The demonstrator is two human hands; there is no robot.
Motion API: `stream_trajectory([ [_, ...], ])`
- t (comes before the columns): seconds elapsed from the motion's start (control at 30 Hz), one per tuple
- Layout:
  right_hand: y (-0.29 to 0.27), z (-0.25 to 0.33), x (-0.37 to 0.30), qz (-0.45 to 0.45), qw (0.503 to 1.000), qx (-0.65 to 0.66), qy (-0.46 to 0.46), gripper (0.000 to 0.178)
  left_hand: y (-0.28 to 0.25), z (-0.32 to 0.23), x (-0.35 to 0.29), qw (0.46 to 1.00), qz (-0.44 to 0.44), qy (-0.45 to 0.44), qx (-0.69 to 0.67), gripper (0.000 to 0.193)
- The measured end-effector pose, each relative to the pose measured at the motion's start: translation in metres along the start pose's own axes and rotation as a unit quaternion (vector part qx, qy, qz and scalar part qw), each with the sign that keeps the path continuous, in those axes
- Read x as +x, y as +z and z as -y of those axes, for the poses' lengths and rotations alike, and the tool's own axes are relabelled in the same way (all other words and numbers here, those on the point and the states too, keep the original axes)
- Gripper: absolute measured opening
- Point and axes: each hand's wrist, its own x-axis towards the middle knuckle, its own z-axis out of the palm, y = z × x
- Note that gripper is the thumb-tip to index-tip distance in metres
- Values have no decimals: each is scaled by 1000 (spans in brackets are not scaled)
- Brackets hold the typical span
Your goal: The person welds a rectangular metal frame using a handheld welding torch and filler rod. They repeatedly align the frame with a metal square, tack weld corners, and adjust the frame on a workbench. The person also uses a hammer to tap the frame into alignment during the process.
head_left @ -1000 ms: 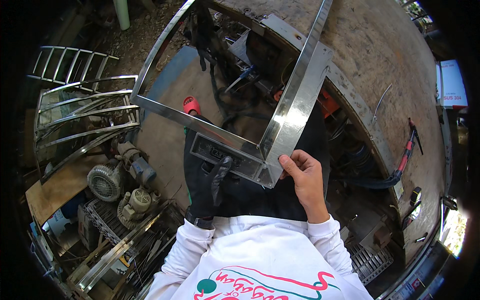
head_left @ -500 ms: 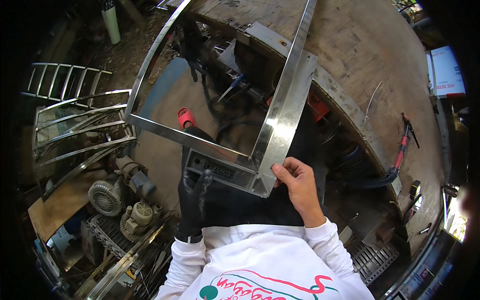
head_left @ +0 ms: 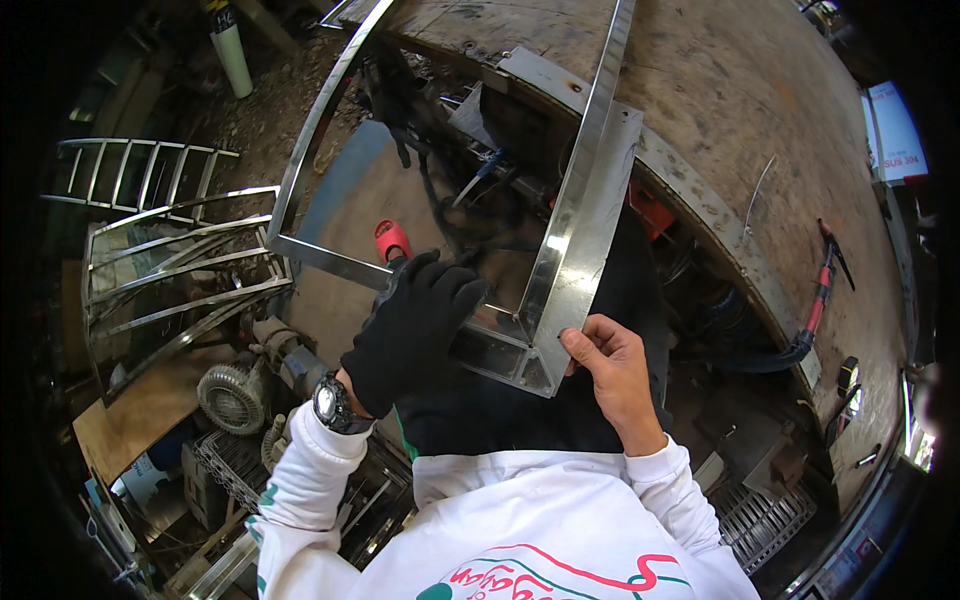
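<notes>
A shiny rectangular metal frame (head_left: 333, 262) stands tilted before me, its upper end against the workbench. Along its right side and lower end lies a flat, dull metal angle bar (head_left: 594, 240) that meets at a corner near my right hand. My right hand (head_left: 608, 365), bare, pinches this corner's outer edge between thumb and fingers. My left hand (head_left: 415, 325), in a black glove, lies across the lower bars with its fingers bent over them. It hides the left part of the lower angle bar.
The wooden workbench (head_left: 730, 85) fills the upper right, with a red-handled welding torch (head_left: 820, 290) on it. Ladder-like metal frames (head_left: 180, 260) lie at the left. Below them are a blower (head_left: 232, 398) and a wire basket (head_left: 222, 465). A red slipper (head_left: 391, 240) shows through the frame.
My left hand has risen from the left end of the lower angle bar and come over the lower bars. My right hand keeps its pinch at the corner. The view has shifted slightly.
</notes>
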Motion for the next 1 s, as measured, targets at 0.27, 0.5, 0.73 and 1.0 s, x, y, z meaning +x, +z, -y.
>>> stream_trajectory([
  [0.27, -1, -5, 3, -16, 999, -33, 0, 31, 6, 12, 10, 998, 30, 47, -4, 58],
  [0.5, 4, -6, 3, -33, 999, -18, 8, 31, 12, 18, 11, 997, 40, 53, -26, 59],
  [0.73, 6, -8, 8, -19, 1000, -18, 1, 29, 1, 24, 14, 996, 60, 59, -27, 61],
  [1.0, 10, -10, 3, -42, 999, 2, -11, 28, -6, 26, 11, 995, 56, 61, -56, 63],
])
